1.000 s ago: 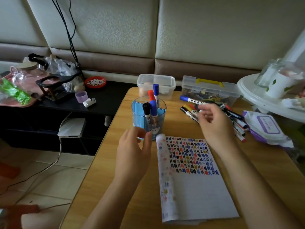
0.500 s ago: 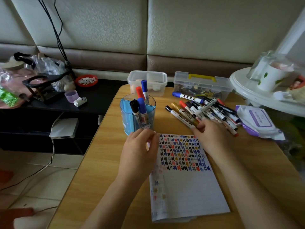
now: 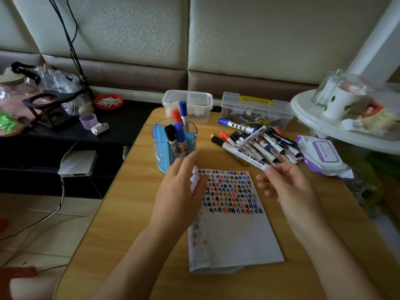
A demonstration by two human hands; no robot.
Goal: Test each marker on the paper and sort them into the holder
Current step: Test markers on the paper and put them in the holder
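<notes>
A blue translucent holder (image 3: 161,152) stands at the table's back left with several markers (image 3: 179,135) upright in it: black, blue and red caps. A lined paper (image 3: 233,234) covered with coloured test marks lies in front of it. My left hand (image 3: 179,191) hovers open over the paper's top left corner, beside the holder. My right hand (image 3: 287,187) pinches the white tail end of a black-capped marker (image 3: 240,152), which points back-left across the near edge of the loose marker pile (image 3: 270,146).
Behind the holder sits a clear lidded container (image 3: 190,100), and a clear toolbox with a yellow handle (image 3: 255,109) stands beside it. A pack of wipes (image 3: 322,154) lies right of the pile. A white round table (image 3: 324,126) crowds the right; a black low shelf (image 3: 121,131) the left.
My right hand has closed on the black-capped marker's end and drawn back toward the paper. My left hand has lifted off the paper's corner and opened.
</notes>
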